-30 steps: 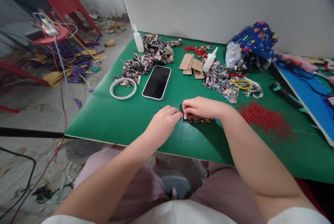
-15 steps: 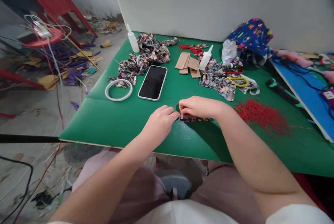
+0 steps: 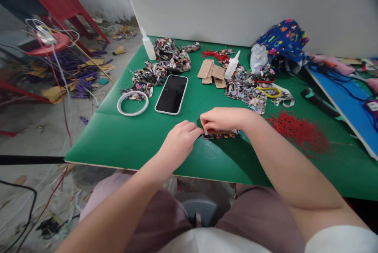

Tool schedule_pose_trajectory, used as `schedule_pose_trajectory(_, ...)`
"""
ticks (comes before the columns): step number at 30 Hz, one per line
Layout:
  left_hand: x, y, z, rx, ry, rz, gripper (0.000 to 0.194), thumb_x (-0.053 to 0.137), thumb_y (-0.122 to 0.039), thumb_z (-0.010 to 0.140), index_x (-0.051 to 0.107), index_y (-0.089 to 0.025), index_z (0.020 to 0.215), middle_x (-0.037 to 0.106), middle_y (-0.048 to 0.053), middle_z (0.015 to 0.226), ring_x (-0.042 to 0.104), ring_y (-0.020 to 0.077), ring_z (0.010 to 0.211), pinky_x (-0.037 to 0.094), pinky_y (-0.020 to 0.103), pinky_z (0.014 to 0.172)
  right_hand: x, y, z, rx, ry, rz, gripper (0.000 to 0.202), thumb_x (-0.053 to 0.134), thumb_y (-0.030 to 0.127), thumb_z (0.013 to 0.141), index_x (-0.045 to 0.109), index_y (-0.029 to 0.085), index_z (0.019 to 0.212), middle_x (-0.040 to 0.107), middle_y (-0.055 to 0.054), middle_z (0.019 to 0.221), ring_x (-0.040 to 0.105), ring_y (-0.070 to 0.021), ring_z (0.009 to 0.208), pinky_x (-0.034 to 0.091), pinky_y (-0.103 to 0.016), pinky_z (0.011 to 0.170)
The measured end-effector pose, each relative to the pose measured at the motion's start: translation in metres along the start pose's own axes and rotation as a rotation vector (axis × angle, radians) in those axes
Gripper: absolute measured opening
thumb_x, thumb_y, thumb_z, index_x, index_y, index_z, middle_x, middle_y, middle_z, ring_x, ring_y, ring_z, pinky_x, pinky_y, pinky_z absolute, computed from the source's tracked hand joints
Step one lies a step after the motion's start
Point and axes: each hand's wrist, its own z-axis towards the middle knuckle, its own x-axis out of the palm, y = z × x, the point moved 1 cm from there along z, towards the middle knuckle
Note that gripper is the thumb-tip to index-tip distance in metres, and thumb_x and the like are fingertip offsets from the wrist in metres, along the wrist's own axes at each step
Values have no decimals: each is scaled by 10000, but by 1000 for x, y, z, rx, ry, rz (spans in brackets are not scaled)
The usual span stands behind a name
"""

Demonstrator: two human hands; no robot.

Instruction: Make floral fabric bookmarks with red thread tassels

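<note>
A small folded strip of dark floral fabric (image 3: pixel 222 136) lies near the front of the green table, with brown card along its upper side and a white bit at its left end. My right hand (image 3: pixel 220 119) arches over the strip, thumb and fingertips pinched at that left end. From the left, my left hand (image 3: pixel 181 137) meets it there, fingers curled and tips closed on the strip's corner. The exact grip is partly hidden by the fingers. Behind my hands lie a black-screened phone (image 3: pixel 172 95) and a roll of white tape (image 3: pixel 132 114).
Floral fabric (image 3: pixel 177 62) is heaped at the back left by a white squeeze bottle (image 3: pixel 149 48). Brown card pieces (image 3: pixel 206 69), another squeeze bottle (image 3: pixel 232 66) and yellow-handled scissors (image 3: pixel 273 92) sit further back. Red threads (image 3: pixel 298 131) lie beside my right forearm.
Both hands stay at the strip's left end. My right fingers have shifted slightly left and up, and a little more of the strip shows. The view has moved slightly.
</note>
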Motion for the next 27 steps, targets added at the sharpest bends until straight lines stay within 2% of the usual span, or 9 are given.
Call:
schedule_pose_trajectory(12,-3,-1,1,12,-26,0,237,396,-155,879,633,-154,884,599,52,786,500,167,763,433,282,702,-4,6,-2,-14,42,-47,179,423,194,780,588,160,841,635,-15,725,508,-88,541,301,-193,464)
schedule_pose_trajectory(27,-1,0,1,5,-30,-12,239,398,-136,870,634,-163,887,608,54,803,505,169,788,441,289,720,-2,2,1,-7,44,-55,176,431,218,773,586,179,848,650,-6,747,533,-91,535,322,-191,457)
